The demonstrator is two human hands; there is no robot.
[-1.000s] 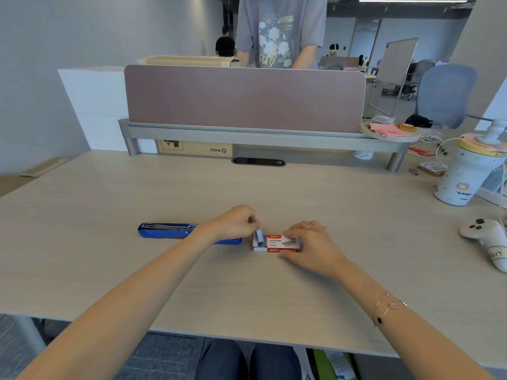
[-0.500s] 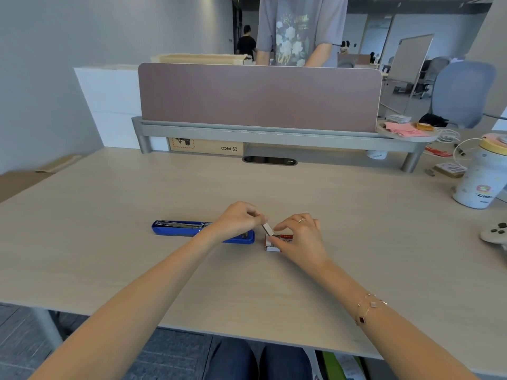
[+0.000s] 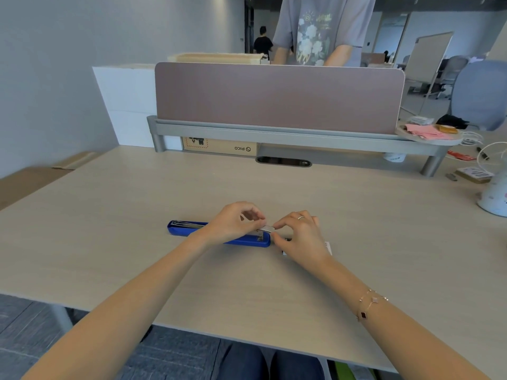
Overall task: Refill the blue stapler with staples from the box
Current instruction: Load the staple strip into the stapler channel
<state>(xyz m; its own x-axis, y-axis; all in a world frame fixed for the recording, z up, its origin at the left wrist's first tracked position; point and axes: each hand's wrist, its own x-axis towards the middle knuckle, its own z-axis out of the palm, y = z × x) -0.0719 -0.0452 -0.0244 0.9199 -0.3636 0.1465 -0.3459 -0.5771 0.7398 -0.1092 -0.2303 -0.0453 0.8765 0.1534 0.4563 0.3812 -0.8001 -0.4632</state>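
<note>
1. Farthest left, the blue stapler (image 3: 219,235) lies flat and opened out on the pale desk (image 3: 109,229). Its long axis runs left to right, tilted slightly toward the viewer at its right end. Its metal staple channel faces up, visible at the left end and again near the right end.

2. The left hand (image 3: 233,222) is above the middle of the stapler, so the stapler extends out to both sides of it and passes beneath its wrist. Thumb and forefinger are pinched on the left end of a strip of staples (image 3: 265,229).

3. The strip is a short silver bar, held roughly level and roughly in line with the stapler, just above the stapler's right end. Whether it touches the channel cannot be told.

4. The right hand (image 3: 301,237) is just right of the stapler's right end. Its fingertips meet the strip's right end, so both hands are gripping the one strip between them.

5. The staple box (image 3: 327,248) sits on the desk under the right palm, mostly hidden; only an edge shows.

6. Judgement: the strip needs lowering into the channel directly below, kept parallel to it. The left hand is the nearer one to guide it.
</note>
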